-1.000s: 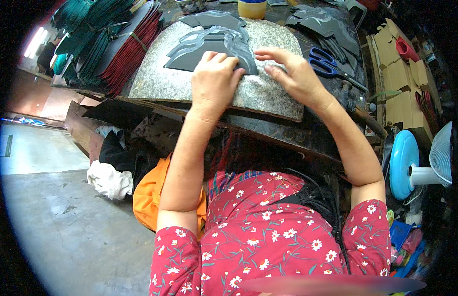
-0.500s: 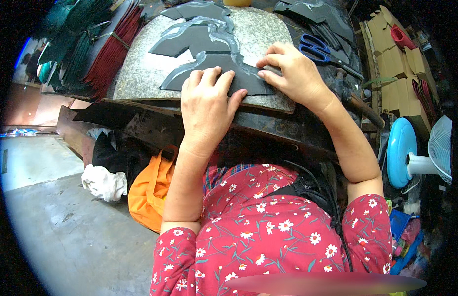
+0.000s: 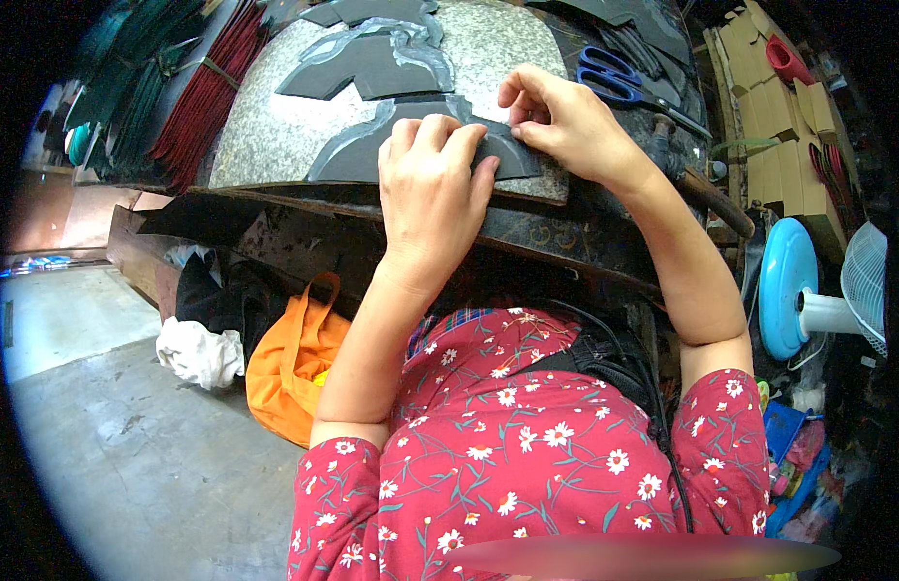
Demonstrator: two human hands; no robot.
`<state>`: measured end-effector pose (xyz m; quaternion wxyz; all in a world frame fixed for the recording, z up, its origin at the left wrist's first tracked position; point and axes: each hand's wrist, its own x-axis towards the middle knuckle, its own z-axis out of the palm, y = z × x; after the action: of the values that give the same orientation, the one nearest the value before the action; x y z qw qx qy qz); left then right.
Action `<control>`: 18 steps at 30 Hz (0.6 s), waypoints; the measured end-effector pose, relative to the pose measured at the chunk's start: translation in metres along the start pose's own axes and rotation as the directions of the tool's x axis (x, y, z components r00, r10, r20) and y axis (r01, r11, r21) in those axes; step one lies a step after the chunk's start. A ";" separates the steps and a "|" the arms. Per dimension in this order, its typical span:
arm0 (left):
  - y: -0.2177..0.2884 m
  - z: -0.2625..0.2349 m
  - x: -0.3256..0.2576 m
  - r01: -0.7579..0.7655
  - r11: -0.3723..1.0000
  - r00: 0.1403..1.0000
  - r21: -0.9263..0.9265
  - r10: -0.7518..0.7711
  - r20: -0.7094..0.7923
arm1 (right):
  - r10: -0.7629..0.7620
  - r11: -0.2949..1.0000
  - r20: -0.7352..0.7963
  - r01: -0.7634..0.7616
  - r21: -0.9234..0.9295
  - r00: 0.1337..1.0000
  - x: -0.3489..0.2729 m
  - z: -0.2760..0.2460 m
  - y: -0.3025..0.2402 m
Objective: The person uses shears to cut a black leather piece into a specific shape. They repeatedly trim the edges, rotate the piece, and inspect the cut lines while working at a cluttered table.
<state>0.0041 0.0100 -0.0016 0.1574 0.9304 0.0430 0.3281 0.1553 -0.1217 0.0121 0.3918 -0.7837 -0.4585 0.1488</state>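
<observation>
Closest to me on a speckled stone slab (image 3: 246, 145) lies a flat, curved dark grey piece (image 3: 348, 155) with a shiny lighter band along its rim. My left hand (image 3: 432, 189) rests on its middle with bent fingers, holding it down; the fingertips are partly hidden. At the right part of the piece's upper edge, my right hand (image 3: 571, 126) is closed, with thumb and fingertips pinched together. Behind it lies a second dark grey piece (image 3: 372, 68) of similar shape, overlapping others farther back.
Blue-handled scissors (image 3: 609, 77) and a hammer (image 3: 706, 194) lie right of the slab. Tied bundles of dark red strips (image 3: 202, 102) stand at left. A blue and white fan (image 3: 789, 290) is at right. An orange bag (image 3: 290, 373) hangs below the table edge.
My left hand has shifted slightly right over the nearest piece. My right hand's fingers have drawn closer together at the piece's edge. The whole view has shifted slightly.
</observation>
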 end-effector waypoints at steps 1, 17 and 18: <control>0.001 0.002 0.003 -0.003 1.000 1.000 -0.004 0.003 0.002 | -0.021 0.998 -0.010 0.022 0.061 1.000 0.001 0.000 0.002; 0.006 0.028 0.032 -0.076 0.980 0.987 0.183 0.049 0.150 | -0.079 0.994 -0.012 0.078 -0.074 0.997 0.007 -0.004 0.011; 0.005 0.026 0.031 -0.081 0.984 0.988 0.157 0.058 0.142 | -0.075 0.996 -0.001 0.075 -0.051 0.997 0.007 -0.004 0.011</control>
<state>0.0449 0.0036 -0.0006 0.0723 0.9613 0.0261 0.2644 0.1685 -0.1206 0.0073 0.3777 -0.7758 -0.4906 0.1212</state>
